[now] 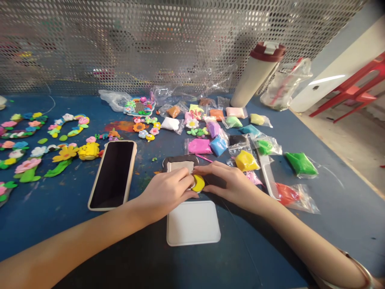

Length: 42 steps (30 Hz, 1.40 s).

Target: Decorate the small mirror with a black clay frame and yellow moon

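A yellow crescent-shaped piece [198, 183] lies between my two hands, over the lower right part of a small frame with a dark border [180, 159]. My left hand [170, 188] has its fingers bent together at the left side of the yellow piece and covers much of the frame. On the right side, my right hand [225, 180] curves its thumb and fingers around the piece, with a gap between them. Nearer to me lies a white rounded rectangular plate [194, 223]. What is under my left fingertips is hidden.
A phone [113, 175] lies left, beside colourful clay flowers [65, 153]. Bags of coloured clay [246, 160], a white comb [270, 176] and a red clay bag [287, 194] lie right. A tumbler [257, 74] stands behind, before a perforated metal panel [120, 48].
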Each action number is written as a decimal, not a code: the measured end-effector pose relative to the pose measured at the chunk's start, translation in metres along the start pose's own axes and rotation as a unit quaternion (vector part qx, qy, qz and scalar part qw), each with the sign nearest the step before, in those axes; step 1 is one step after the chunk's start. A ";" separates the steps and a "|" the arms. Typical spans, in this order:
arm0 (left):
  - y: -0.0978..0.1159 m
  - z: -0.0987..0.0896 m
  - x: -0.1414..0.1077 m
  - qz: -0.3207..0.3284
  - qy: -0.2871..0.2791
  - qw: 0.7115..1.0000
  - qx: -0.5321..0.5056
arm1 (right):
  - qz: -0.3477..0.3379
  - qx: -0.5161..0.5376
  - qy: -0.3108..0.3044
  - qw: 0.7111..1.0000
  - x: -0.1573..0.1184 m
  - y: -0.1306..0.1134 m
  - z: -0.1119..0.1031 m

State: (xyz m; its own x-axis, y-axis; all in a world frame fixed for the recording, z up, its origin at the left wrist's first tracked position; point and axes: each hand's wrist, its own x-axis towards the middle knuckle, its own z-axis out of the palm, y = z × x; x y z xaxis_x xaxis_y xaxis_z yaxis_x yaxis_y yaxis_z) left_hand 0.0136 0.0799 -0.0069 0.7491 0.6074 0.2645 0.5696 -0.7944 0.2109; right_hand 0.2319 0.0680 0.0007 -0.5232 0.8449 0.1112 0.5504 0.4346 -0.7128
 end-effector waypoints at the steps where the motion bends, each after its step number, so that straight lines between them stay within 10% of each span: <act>1: 0.000 0.000 0.000 -0.001 -0.001 1.000 -0.002 | 0.002 0.001 -0.002 1.000 0.000 0.000 0.000; 27: -0.002 -0.005 0.002 -0.077 -0.033 0.994 -0.075 | 0.009 -0.043 0.051 0.998 -0.006 -0.003 -0.003; 37: -0.005 -0.009 0.006 0.056 -0.014 0.998 -0.014 | 0.048 -0.034 0.117 0.991 -0.007 0.000 0.001; 42: -0.028 -0.032 0.013 -0.094 0.061 0.993 -0.048 | 0.056 -0.047 0.120 0.990 -0.011 -0.004 0.004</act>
State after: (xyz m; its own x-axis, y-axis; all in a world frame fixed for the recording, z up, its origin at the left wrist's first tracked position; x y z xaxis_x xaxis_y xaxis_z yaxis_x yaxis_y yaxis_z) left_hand -0.0038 0.1103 0.0203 0.5830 0.7454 0.3231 0.6560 -0.6666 0.3540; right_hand 0.2331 0.0561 -0.0004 -0.2925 0.9340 0.2050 0.6599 0.3523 -0.6636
